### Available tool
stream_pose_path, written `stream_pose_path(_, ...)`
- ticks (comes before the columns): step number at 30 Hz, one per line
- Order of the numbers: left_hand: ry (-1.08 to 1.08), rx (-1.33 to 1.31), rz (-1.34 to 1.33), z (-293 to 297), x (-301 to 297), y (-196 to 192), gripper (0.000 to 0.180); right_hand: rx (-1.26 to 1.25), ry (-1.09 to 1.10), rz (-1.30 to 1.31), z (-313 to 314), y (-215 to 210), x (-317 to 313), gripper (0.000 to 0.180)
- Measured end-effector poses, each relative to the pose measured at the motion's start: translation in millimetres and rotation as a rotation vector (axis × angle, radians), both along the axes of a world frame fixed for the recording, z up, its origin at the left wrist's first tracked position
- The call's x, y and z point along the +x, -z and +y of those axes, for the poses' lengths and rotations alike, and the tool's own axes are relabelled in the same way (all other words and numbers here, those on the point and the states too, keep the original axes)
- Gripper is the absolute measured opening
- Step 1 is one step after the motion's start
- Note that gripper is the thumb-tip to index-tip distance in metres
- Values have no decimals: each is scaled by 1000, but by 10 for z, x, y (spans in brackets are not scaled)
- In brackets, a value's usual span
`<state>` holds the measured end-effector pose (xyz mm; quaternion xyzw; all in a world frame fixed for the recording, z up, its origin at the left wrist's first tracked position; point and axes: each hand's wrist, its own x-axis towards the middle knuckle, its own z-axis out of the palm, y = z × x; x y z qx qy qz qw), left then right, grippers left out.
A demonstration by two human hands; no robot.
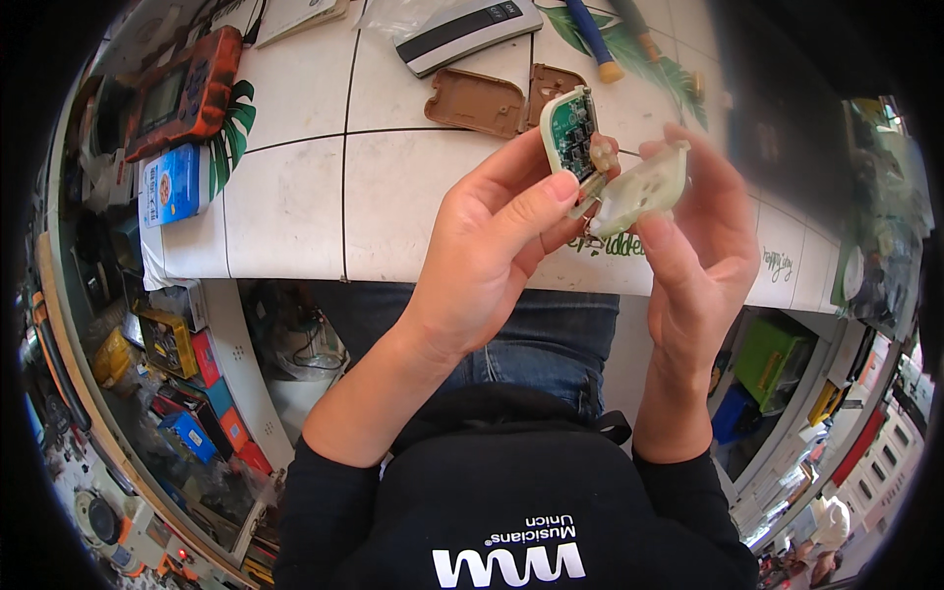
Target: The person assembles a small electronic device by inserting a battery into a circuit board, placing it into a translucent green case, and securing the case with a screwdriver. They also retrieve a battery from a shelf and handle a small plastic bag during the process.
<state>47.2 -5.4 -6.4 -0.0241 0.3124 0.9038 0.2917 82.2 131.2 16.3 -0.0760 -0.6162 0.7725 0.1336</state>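
Both hands are up above the tabletop (295, 197) edge. The left hand (492, 256) has its fingers (551, 192) closed around a small green circuit board (568, 126), thumb across its lower end. The right hand (703, 246) pinches a pale translucent plastic piece (644, 187) just beside the board, touching it. Two brown shell halves (477, 101) lie on the tabletop behind.
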Motion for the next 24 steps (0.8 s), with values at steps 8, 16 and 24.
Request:
stream_pose_path(8, -16, 130, -149, 54, -8, 70, 37, 440, 47, 212, -44, 206, 129, 60)
stream_pose_path(16, -10, 116, -222, 54, -5, 70, 33, 775, 39, 299, 25, 482, 365, 46)
stream_pose_path(24, -45, 66, -219, 129, -48, 55, 32, 1035, -50, 202, 345, 380, 297, 27)
